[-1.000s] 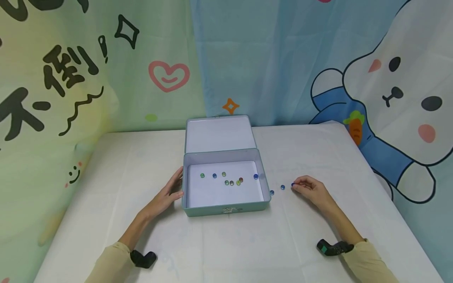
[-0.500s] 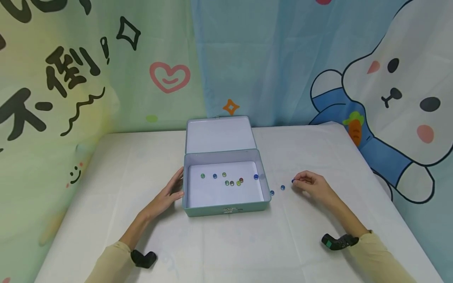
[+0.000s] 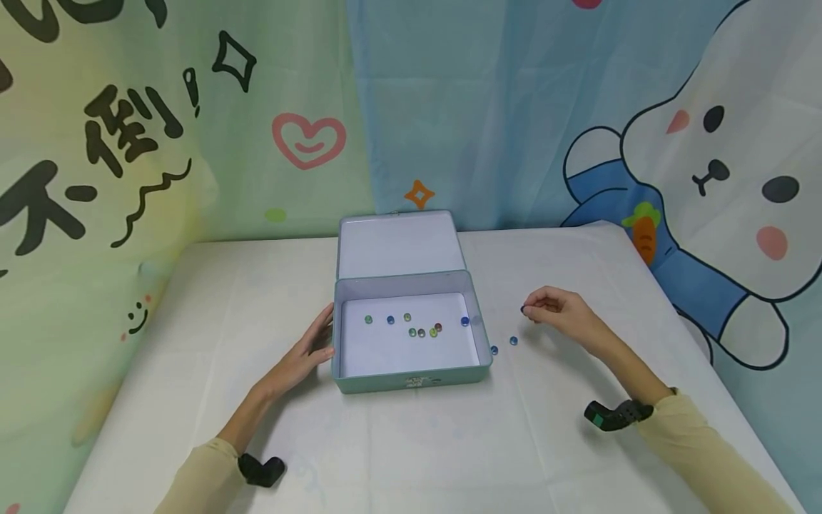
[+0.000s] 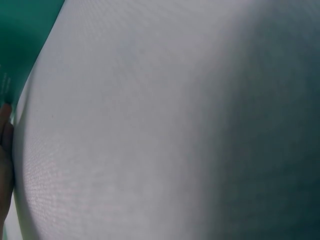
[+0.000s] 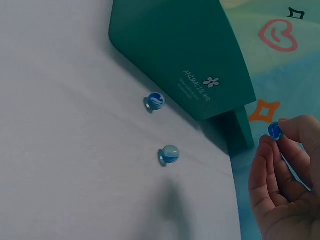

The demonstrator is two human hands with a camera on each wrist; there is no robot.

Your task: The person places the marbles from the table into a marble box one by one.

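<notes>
Between thumb and fingertips my right hand (image 3: 560, 314) pinches a blue marble (image 5: 274, 131), lifted above the table to the right of the tin box. My left hand (image 3: 298, 358) rests its straight fingers against the left wall of that green tin box (image 3: 379, 385), whose lid (image 3: 398, 244) stands tipped back. Inside lie several glass marbles, among them a blue marble (image 3: 465, 321), a reddish-brown marble (image 3: 438, 327) and a green marble (image 3: 368, 319). Outside, two bluish marbles sit on the cloth: a swirled one (image 5: 156, 101) by the box wall and a paler one (image 5: 170, 154) farther out.
A white cloth (image 3: 424, 450) covers the table. Behind it hangs a printed curtain (image 3: 526, 107) with a rabbit and a heart. A black wrist device (image 3: 618, 415) sits on the right arm, another device (image 3: 262, 472) on the left.
My right hand has risen off the cloth with the blue marble and shifted slightly away and to the left. The left hand and the tin box have stayed put.
</notes>
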